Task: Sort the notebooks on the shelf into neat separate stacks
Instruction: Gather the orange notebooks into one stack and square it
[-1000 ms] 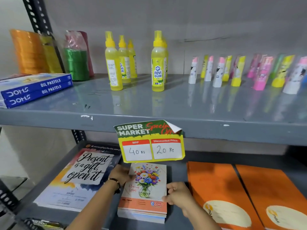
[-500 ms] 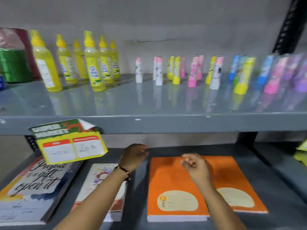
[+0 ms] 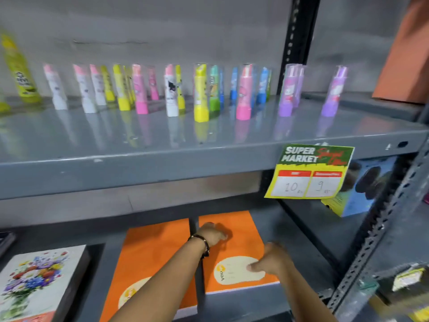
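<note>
Two stacks of orange notebooks lie side by side on the lower grey shelf (image 3: 299, 240). The left orange stack (image 3: 153, 247) is partly hidden by my left forearm. My left hand (image 3: 212, 233), a dark bracelet at its wrist, rests with curled fingers on the far left part of the right orange stack (image 3: 241, 226). Nearer to me, my right hand (image 3: 271, 259) sits with fingers curled at that stack's cream label. Neither hand holds anything I can see. A floral-cover notebook stack (image 3: 39, 273) lies at the far left.
The upper shelf's edge (image 3: 139, 173) overhangs the notebooks and carries several coloured glue sticks (image 3: 200, 94). A yellow price tag (image 3: 308, 173) hangs from that edge at the right. A blue box (image 3: 362, 189) stands behind a perforated upright post (image 3: 380, 228).
My view has swung right, away from the floral stack. Both hands left the floral notebooks and moved right across the orange stacks onto the right one.
</note>
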Available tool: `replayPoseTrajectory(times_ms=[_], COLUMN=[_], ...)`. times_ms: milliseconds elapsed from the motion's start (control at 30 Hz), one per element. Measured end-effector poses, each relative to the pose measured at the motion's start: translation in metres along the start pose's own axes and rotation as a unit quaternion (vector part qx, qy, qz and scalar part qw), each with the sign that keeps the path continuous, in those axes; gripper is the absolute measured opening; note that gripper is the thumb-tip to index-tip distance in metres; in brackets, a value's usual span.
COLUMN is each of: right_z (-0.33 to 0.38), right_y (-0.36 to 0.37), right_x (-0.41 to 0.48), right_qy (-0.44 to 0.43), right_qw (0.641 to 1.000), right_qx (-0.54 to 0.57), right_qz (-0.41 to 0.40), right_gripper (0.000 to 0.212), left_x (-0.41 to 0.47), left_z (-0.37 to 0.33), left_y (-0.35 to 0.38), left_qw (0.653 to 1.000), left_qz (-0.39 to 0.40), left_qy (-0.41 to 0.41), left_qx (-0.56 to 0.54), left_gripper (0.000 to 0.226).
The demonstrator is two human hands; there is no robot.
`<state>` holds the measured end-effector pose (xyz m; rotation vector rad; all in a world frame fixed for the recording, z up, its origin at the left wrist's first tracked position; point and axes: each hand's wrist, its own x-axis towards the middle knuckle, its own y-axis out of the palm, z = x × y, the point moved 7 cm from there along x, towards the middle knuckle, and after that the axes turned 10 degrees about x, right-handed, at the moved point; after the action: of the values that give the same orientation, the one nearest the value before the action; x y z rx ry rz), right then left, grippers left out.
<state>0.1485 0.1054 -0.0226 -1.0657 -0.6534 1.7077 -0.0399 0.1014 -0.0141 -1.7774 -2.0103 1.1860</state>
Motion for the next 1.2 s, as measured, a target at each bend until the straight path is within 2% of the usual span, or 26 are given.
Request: replayPoseTrajectory(times_ms=[133, 200, 267, 333, 433, 500, 533, 600, 667, 800, 967, 1200], right_z=[0.006, 0.003, -0.001, -0.006, -0.011, -0.013, -0.012, -0.014, -0.015, -0.006, 0.006, 0.025], right_y=[-0.003, -0.005, -0.009, -0.011, -0.01, -0.009, -0.011, -0.015, -0.016, -0.015, -0.017, -0.006], right_x=[0.011, 0.016, 0.02, 0.021, 0.018, 0.016, 0.015, 0.014, 0.009, -0.002, -0.012, -0.022], right_qy=[0.005, 0.02, 0.031, 0.038, 0.048, 0.046, 0.041, 0.022, -0.002, -0.047, -0.075, -0.062], right_qw=[1.0, 0.999, 0.998, 0.995, 0.986, 0.97, 0.956, 0.917, 0.874, 0.809, 0.796, 0.789], right_qx=[-0.015, 0.007, 0.046, 0.085, 0.153, 0.237, 0.289, 0.398, 0.486, 0.586, 0.6, 0.611], right_qz=[0.026, 0.03, 0.031, 0.036, 0.036, 0.033, 0.029, 0.009, -0.009, -0.019, -0.006, 0.026], right_gripper=[0.085, 0.09, 0.093, 0.095, 0.103, 0.105, 0.102, 0.078, 0.05, 0.04, 0.039, 0.037], left_x=[0.01, 0.014, 0.017, 0.02, 0.017, 0.011, 0.008, 0.003, -0.002, -0.019, -0.027, -0.046], left_z=[0.009, 0.008, 0.002, -0.008, -0.01, -0.004, -0.002, -0.001, -0.003, -0.014, -0.007, 0.015], left_y=[0.003, 0.0, -0.008, -0.008, -0.008, -0.012, -0.017, -0.026, -0.034, -0.053, -0.065, -0.079], left_qw=[0.995, 0.991, 0.99, 0.991, 0.979, 0.966, 0.961, 0.948, 0.927, 0.905, 0.912, 0.913], left_qz=[-0.012, -0.029, -0.072, -0.079, -0.102, -0.114, -0.119, -0.114, -0.098, -0.072, -0.08, -0.093], left_qy=[-0.085, -0.113, -0.12, -0.089, -0.061, -0.051, -0.046, -0.023, 0.018, 0.09, 0.089, 0.083], left_qx=[0.051, 0.062, 0.018, -0.061, -0.166, -0.224, -0.245, -0.297, -0.361, -0.41, -0.393, -0.389], left_gripper=[0.074, 0.068, 0.04, 0.017, 0.022, 0.025, 0.027, 0.019, 0.032, 0.042, 0.045, 0.042])
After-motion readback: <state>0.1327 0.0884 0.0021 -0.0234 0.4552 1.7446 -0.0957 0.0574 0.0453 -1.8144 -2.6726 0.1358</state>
